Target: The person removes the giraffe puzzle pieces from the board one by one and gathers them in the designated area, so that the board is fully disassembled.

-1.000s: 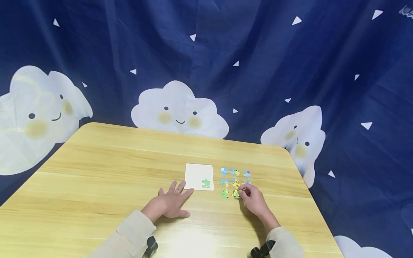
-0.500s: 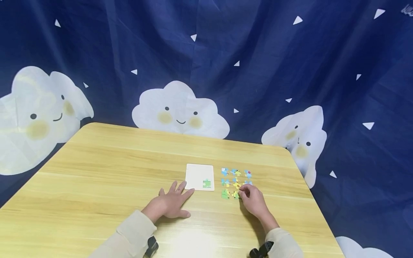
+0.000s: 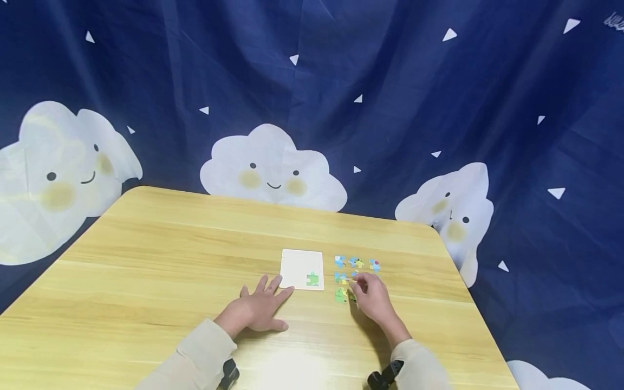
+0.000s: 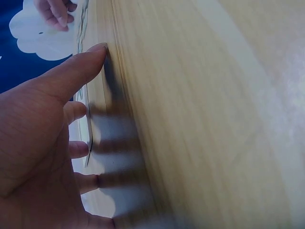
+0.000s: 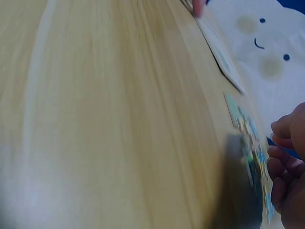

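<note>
My left hand [image 3: 258, 309] lies spread on the table, its fingertips at the near left corner of a white puzzle tray [image 3: 296, 265]. One green jigsaw piece [image 3: 312, 279] sits in the tray's near right corner. To the right, loose jigsaw pieces [image 3: 339, 261] are laid out in rows, coloured blue, yellow and green. Over the nearer rows is my right hand [image 3: 372, 295], fingers bent and thumb close to them; it covers some pieces. In the right wrist view this hand [image 5: 288, 162] hovers beside the blurred pieces [image 5: 259, 162]; whether it pinches one cannot be made out.
A light wooden table [image 3: 170, 254] carries everything. Behind its far edge hangs a dark blue curtain [image 3: 390, 70] printed with white clouds [image 3: 273, 168] and small triangles. Black wrist cameras [image 3: 385, 374] sit at both beige sleeves [image 3: 421, 368].
My right hand has shifted slightly left and away from me, from the nearest row towards the middle of the loose pieces. The left hand and the tray have stayed put.
</note>
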### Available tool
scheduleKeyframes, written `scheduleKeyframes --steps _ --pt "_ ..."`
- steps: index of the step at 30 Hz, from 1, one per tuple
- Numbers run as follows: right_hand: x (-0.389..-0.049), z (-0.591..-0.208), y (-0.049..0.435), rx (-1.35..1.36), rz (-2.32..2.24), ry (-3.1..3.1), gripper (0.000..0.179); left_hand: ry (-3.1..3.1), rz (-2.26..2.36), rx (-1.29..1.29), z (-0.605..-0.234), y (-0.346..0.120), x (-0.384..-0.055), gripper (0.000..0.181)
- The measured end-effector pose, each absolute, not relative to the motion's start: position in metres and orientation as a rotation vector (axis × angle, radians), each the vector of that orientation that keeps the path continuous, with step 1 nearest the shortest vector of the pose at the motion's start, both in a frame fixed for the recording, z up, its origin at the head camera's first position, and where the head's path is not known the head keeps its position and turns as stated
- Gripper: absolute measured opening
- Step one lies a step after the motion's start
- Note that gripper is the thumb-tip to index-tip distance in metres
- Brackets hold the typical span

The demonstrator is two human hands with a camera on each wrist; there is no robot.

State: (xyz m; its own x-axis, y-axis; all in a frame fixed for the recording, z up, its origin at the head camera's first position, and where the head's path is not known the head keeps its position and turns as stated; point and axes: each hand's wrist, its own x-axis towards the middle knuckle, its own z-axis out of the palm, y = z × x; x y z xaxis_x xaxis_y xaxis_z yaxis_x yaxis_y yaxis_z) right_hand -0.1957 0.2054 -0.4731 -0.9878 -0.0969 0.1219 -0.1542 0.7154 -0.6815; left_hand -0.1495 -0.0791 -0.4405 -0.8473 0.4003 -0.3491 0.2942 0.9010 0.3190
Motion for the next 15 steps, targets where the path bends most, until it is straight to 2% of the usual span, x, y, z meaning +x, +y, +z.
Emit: scheduleKeyframes --steps 15 --pt "-0.211 -0.47 0.153 0.53 1.026 -2.862 0.023 2.655 0.332 0.504 -0.439 -0.077 -0.153 0.081"
